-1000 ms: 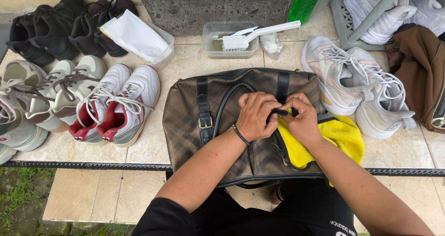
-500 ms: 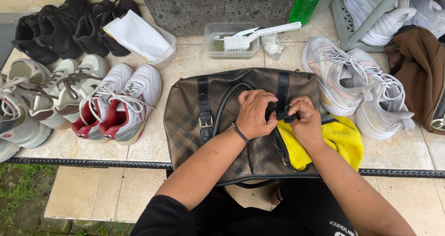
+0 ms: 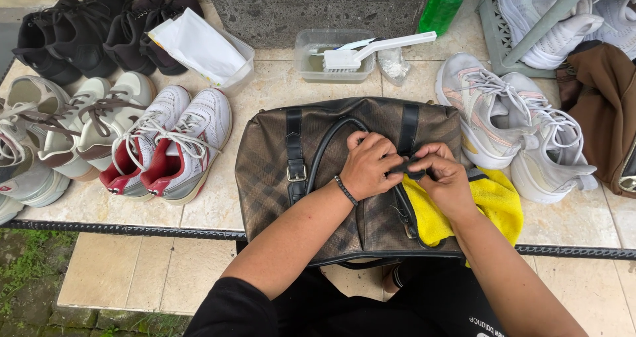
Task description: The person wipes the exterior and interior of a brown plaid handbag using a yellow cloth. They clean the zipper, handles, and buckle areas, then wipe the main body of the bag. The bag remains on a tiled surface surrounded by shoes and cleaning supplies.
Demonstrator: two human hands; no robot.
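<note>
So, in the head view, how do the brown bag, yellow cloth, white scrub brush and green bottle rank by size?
1. brown bag
2. yellow cloth
3. white scrub brush
4. green bottle, though it is cut off at the top edge and farther away, so its place is unsure.

Under my left hand (image 3: 371,165) and right hand (image 3: 440,178): bag (image 3: 271,165) – brown check pattern, black straps and black handle (image 3: 324,148). Black bead bracelet (image 3: 345,190) on my left wrist. Cloth (image 3: 493,204) beneath my right hand – bright yellow. Left of my hands, sneakers (image 3: 172,138) white with red lining and grey soles; beyond them black shoes (image 3: 79,29). Right of my hands, pale grey-white sneakers (image 3: 503,112) with pinkish accents. Ahead: clear tub (image 3: 331,72), white brush (image 3: 371,49), green bottle (image 3: 442,6). Far right, brown bag (image 3: 606,105).
</note>
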